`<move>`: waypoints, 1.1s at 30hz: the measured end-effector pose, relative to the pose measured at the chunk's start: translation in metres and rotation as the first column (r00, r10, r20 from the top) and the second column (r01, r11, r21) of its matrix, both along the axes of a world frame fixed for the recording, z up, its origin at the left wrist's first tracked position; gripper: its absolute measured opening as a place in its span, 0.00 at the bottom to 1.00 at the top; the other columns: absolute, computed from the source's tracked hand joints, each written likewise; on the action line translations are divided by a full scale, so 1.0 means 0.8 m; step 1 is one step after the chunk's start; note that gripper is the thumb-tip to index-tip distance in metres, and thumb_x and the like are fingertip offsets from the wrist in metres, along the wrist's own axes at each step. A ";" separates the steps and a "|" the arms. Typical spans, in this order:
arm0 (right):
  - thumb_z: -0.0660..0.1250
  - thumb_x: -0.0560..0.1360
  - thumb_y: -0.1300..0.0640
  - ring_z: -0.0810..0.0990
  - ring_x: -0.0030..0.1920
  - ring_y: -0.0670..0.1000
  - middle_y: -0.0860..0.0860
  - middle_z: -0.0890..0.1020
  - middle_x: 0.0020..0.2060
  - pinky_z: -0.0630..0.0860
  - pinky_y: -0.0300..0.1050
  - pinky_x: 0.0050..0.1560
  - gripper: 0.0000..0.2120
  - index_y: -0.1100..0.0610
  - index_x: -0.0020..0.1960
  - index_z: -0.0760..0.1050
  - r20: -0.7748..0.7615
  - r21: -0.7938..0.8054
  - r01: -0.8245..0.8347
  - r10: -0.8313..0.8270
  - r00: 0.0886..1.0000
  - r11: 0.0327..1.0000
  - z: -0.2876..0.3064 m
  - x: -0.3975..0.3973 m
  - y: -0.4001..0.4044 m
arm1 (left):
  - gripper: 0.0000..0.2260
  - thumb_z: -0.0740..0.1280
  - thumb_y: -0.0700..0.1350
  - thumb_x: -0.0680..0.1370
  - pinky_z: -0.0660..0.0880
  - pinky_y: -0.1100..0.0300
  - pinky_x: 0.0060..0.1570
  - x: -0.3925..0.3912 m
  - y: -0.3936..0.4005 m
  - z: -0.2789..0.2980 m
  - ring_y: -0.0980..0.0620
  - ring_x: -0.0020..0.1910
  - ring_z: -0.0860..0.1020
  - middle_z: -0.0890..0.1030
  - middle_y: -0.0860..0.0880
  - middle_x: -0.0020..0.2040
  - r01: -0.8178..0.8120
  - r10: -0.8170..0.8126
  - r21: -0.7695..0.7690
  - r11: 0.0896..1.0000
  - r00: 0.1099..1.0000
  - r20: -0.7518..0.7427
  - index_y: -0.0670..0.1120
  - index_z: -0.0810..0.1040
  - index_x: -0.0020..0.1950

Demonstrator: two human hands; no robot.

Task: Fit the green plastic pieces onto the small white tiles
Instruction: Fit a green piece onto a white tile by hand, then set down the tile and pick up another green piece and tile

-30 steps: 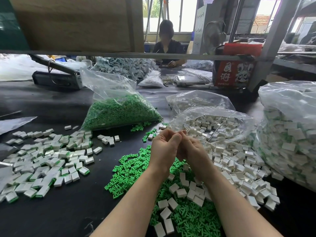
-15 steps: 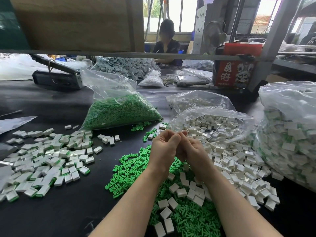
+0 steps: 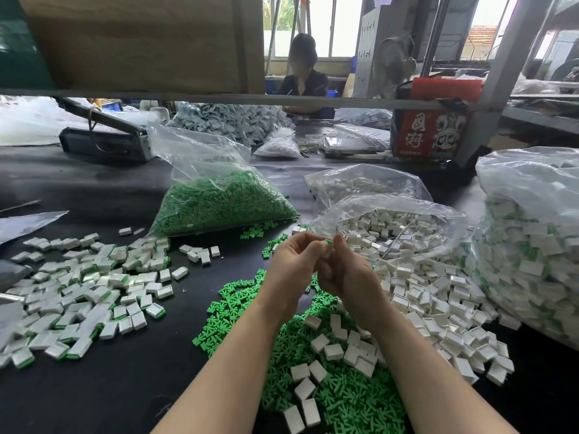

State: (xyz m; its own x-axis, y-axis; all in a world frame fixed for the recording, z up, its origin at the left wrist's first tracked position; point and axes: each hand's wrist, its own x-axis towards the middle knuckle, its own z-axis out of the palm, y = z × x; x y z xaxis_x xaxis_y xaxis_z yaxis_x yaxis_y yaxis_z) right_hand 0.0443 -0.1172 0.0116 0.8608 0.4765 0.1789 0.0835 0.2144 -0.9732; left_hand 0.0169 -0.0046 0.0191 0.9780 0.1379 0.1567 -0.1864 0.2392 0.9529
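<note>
Both hands raised together above the loose heap of green plastic cross-shaped pieces on the black desk. Left hand and right hand touch at the fingertips, fingers curled in. Between them: one small white tile with a green piece on it. Only a green edge and a sliver of white show; the rest is hidden by the fingers, so cannot tell how far the piece is seated. Both hands pinch it.

Relative to the green heap:
- On top and along its right side: scattered small white rectangular tiles, spilling out of an open clear plastic bag of white tiles behind.
- Far right: large clear bag of white-and-green tiles.
- Behind, slightly left: clear bag packed with green pieces.
- Left, well apart: spread of white tiles with green edges lying flat on the desk.
- Far behind: red printed carton beside a grey metal shelf post, and a seated person in dark clothing at the far side.
</note>
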 end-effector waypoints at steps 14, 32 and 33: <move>0.52 0.83 0.51 0.61 0.28 0.50 0.51 0.65 0.28 0.58 0.40 0.26 0.20 0.66 0.46 0.70 -0.033 0.017 -0.018 0.019 0.999 1.000 0.002 0.003 -0.003 | 0.05 0.72 0.45 0.71 0.79 0.61 0.38 -0.003 0.016 0.006 0.49 0.35 0.82 0.84 0.44 0.39 0.139 -0.138 -0.099 0.985 0.990 0.018 0.45 0.85 0.44; 0.55 0.83 0.53 0.64 0.22 0.45 0.46 0.69 0.21 0.63 0.38 0.25 0.22 0.58 0.31 0.69 0.205 -0.190 0.303 -0.264 0.942 0.934 -0.002 0.013 -0.008 | 0.04 0.69 0.48 0.76 0.67 0.45 0.64 -0.041 0.190 -0.031 0.39 0.58 0.74 0.82 0.45 0.51 -0.284 0.899 0.956 0.074 0.434 0.059 0.53 0.81 0.50; 0.57 0.83 0.54 0.64 0.21 0.44 0.45 0.69 0.20 0.62 0.39 0.24 0.22 0.58 0.32 0.69 0.268 -0.230 0.353 -0.290 0.919 0.907 -0.003 0.015 -0.009 | 0.04 0.69 0.49 0.77 0.62 0.42 0.68 -0.041 0.190 -0.030 0.39 0.61 0.72 0.82 0.44 0.54 -0.250 0.910 0.966 0.067 0.412 0.043 0.53 0.81 0.50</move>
State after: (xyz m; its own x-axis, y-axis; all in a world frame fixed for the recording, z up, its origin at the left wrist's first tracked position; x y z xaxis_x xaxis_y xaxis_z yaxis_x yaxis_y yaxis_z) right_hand 0.0560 -0.1247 0.0094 0.9277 0.2371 0.2883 0.3239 -0.1276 -0.9374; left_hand -0.0162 0.1477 -0.0050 0.5056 0.8354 0.2154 0.6983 -0.5429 0.4666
